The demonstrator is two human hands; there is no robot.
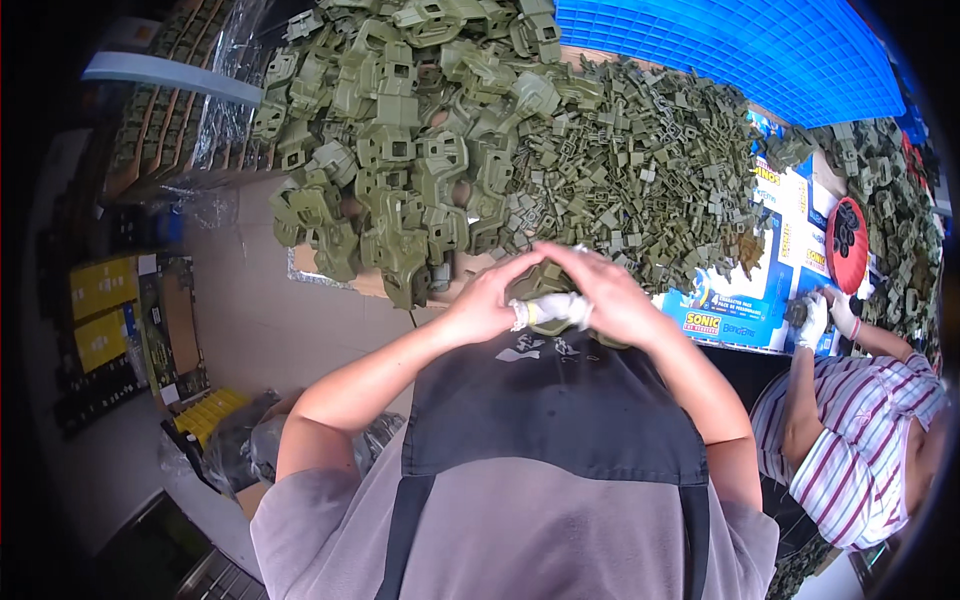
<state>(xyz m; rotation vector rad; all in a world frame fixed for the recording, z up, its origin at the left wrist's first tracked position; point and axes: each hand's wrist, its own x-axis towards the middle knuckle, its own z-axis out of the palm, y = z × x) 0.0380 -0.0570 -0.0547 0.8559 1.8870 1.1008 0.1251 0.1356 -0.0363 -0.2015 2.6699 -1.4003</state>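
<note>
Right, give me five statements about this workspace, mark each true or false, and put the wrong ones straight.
1. The left hand and right hand come together around a green part. True.
2. The larger green pieces lie to the right of the small ones. False: the larger green pieces lie to the left of the small green pieces.
3. The co-worker at the right wears a striped top. True.
4. The plastic crate at the top of the picture is yellow. False: the plastic crate is blue.
5. A round red container sits near the co-worker. True.
</note>
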